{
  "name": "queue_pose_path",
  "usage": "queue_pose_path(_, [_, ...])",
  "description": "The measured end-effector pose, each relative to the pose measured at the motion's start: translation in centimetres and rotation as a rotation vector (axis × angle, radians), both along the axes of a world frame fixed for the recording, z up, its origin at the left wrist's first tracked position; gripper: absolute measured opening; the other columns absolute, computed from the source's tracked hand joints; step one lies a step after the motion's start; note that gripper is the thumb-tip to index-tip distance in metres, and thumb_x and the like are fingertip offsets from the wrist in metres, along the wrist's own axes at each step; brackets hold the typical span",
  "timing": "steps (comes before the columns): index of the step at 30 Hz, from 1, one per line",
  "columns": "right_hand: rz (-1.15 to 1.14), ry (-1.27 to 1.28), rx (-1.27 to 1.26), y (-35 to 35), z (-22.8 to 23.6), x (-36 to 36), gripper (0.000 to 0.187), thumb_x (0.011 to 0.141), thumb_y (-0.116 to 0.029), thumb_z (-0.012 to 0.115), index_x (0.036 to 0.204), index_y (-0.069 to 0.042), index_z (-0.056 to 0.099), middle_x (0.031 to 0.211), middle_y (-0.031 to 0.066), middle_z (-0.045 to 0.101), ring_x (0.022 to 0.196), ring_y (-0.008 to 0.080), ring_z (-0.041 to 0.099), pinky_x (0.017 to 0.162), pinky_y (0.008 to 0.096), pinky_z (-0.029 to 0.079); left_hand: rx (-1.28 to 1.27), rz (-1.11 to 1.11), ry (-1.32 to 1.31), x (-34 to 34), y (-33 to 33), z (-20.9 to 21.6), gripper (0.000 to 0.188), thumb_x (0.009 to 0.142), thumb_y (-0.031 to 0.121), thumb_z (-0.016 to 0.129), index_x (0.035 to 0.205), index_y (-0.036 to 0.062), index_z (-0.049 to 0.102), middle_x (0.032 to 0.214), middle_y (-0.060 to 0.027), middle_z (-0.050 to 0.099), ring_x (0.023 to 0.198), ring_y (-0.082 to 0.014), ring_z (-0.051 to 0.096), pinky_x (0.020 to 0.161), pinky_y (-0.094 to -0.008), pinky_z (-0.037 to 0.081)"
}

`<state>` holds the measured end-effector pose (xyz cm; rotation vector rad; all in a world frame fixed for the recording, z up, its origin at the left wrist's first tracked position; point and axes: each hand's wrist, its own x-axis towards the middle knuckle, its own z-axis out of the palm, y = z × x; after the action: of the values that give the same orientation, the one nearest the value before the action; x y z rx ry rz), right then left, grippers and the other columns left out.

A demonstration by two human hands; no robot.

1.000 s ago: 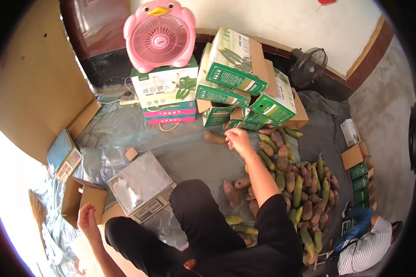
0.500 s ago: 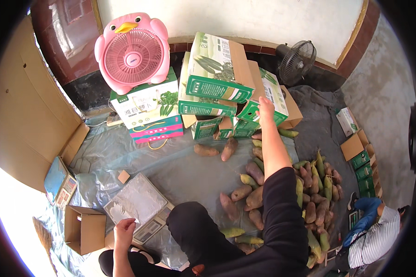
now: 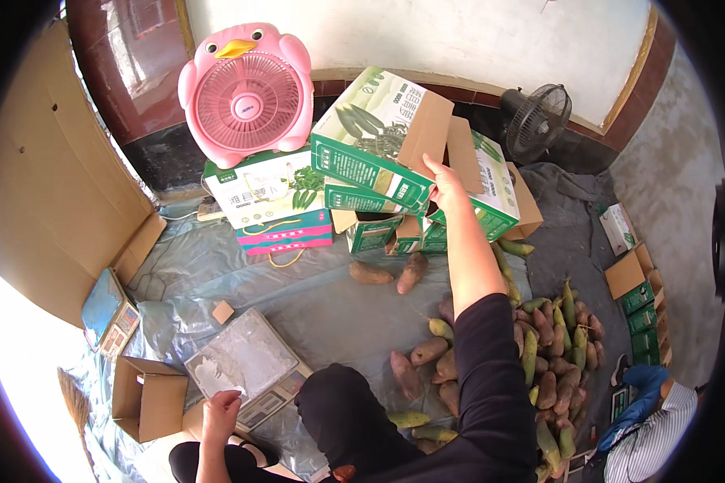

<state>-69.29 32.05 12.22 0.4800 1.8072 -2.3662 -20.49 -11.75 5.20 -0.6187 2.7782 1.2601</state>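
My right arm reaches out to a stack of green-and-white cartons. At the open-flap end of the top carton (image 3: 370, 137), my right hand (image 3: 448, 187) grips its edge. That carton sits tilted on another green-and-white carton (image 3: 370, 200), its far end slanting up. Low on the left, my left hand (image 3: 221, 412) is closed beside a flat weighing scale (image 3: 246, 354). Whether anything small sits between its fingertips I cannot make out. Reddish sweet potatoes (image 3: 431, 349) and long green radishes (image 3: 530, 354) lie heaped to the right of my knee.
A pink bird-shaped fan (image 3: 246, 101) stands on cartons at the back left. Farther right is a black fan (image 3: 536, 121). An open brown box (image 3: 147, 400) and a second scale (image 3: 109, 314) lie left. A person in a striped shirt (image 3: 652, 431) is at the lower right.
My right hand has come down to the top carton's edge and closed on it. The carton has swung, its near end lower and shifted left. My left hand has barely moved.
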Motion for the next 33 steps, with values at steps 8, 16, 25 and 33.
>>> queue_pose_path(8, [0.101,0.446,-0.279,-6.1,2.7,9.0,0.039,0.083,-0.016,0.063,0.117,0.002,0.054,0.109,0.0105,0.061,0.100,0.0210,0.060,0.086,0.0343,0.048,-0.050,-0.049,0.067,0.3,0.3,1.8,0.018,0.078,0.005,0.063,0.095,0.0000,0.068,0.084,-0.0144,0.066,0.073,-0.0226,0.065,0.066,-0.0296,0.051])
queue_pose_path(16, [0.325,0.573,0.300,-8.4,3.6,27.4,0.019,0.086,-0.012,0.061,0.098,0.003,0.063,0.080,0.0051,0.064,0.070,0.0080,0.056,0.060,0.0259,0.046,-0.075,-0.035,0.122,1.4,0.0,2.6,0.017,0.079,0.005,0.064,0.095,0.0006,0.068,0.083,-0.0125,0.066,0.071,-0.0200,0.064,0.065,-0.0284,0.050])
queue_pose_path(25, [0.654,1.101,0.980,-11.8,3.1,31.5,0.016,0.080,-0.016,0.064,0.073,-0.004,0.057,0.069,0.0102,0.054,0.063,0.0308,0.056,0.055,0.0404,0.044,-0.176,0.090,0.498,0.2,-0.5,5.3,0.020,0.080,-0.001,0.060,0.100,0.0016,0.064,0.080,-0.0114,0.062,0.071,-0.0219,0.062,0.067,-0.0306,0.049])
queue_pose_path(33, [1.095,1.329,1.107,-19.4,-2.3,30.6,0.010,0.080,-0.018,0.059,0.076,-0.009,0.056,0.074,0.0044,0.054,0.075,0.0246,0.059,0.064,0.0381,0.048,-0.635,0.071,0.816,2.7,-1.0,7.4,0.033,0.071,0.007,0.070,0.103,0.0046,0.063,0.097,-0.0097,0.059,0.095,-0.0281,0.055,0.085,-0.0410,0.042])
